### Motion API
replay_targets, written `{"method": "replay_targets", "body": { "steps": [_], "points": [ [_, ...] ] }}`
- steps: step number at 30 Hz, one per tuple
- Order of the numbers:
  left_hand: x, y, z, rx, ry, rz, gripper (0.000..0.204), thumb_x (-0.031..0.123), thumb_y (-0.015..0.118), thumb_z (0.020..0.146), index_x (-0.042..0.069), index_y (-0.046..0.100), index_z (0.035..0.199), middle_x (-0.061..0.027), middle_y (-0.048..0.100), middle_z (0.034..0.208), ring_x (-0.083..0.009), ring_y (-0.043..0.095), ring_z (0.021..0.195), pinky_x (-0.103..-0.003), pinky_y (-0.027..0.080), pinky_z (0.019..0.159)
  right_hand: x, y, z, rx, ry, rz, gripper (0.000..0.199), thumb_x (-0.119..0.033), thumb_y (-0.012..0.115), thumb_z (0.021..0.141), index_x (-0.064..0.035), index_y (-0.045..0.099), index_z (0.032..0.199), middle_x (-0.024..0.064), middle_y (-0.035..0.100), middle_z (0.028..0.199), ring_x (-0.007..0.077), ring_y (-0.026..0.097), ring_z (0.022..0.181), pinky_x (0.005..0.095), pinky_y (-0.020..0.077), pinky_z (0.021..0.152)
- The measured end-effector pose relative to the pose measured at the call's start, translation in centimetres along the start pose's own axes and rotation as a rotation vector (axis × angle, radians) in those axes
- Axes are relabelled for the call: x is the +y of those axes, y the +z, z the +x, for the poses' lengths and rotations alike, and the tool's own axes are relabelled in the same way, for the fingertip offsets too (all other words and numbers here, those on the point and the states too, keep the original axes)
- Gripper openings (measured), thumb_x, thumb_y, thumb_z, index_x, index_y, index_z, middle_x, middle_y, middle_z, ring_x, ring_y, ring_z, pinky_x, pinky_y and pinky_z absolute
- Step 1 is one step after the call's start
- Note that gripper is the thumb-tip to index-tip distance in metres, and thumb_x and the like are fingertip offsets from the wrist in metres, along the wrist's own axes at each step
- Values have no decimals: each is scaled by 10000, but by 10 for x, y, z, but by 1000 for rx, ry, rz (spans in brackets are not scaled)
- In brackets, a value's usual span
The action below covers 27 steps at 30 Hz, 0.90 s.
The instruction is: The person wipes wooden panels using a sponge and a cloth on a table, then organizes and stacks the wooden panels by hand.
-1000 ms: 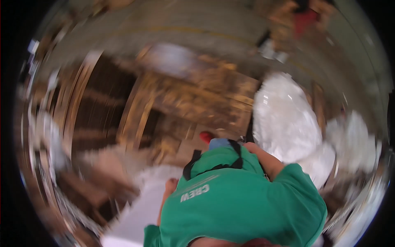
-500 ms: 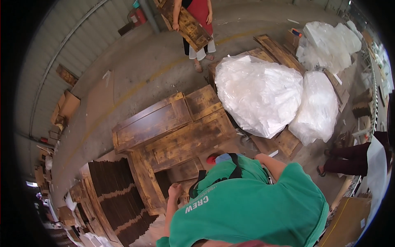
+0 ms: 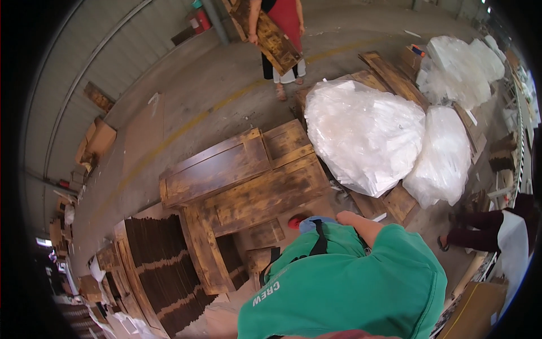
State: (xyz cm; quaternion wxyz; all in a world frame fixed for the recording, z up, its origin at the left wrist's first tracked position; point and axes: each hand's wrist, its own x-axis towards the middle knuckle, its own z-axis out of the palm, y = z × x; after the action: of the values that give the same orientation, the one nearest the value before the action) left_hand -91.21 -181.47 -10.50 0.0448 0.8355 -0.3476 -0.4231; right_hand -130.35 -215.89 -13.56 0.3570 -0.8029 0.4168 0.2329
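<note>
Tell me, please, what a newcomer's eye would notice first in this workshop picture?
First, the big white plastic-wrapped bundles lying on the floor at the upper right. Beside them, in the middle, lie dark stained wooden panels. At the bottom, a person in a green shirt bends over close in front of the camera, and another person at the top carries a wooden panel.

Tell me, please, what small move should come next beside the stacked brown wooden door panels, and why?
Probably hold back for a moment. A person in a green shirt is bent over directly in front and covers the near edge of the stacked brown wooden door panels. Neither of your own hands shows in the view. Farther off, a person in a red top carries another brown wooden panel.
</note>
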Motion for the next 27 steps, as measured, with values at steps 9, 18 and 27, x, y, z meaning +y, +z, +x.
{"method": "replay_targets", "body": {
  "steps": [9,18,27],
  "points": [
    [-46,13,-53,199,-301,-149,419,170,764,607,53,651,992,-180,652,913,-306,630,884,-373,484,755,0,-27,37,-205,39,-232,318,-300,521,765,-94,667,958,157,630,997,349,600,914,436,469,814],
    [-14,79,-30,413,-298,-133,288,255,647,706,116,669,957,-158,652,808,-334,625,797,-404,490,703,-48,-86,100,-222,-184,-401,326,-291,545,751,-103,661,991,172,634,974,341,602,915,431,469,826],
    [89,53,-105,371,-511,-631,309,310,609,782,108,645,1014,-173,649,848,-319,627,810,-404,489,713,-120,-126,208,-433,-528,-753,329,-322,580,747,-86,655,963,168,639,941,339,612,869,432,479,757]
  ]
}}
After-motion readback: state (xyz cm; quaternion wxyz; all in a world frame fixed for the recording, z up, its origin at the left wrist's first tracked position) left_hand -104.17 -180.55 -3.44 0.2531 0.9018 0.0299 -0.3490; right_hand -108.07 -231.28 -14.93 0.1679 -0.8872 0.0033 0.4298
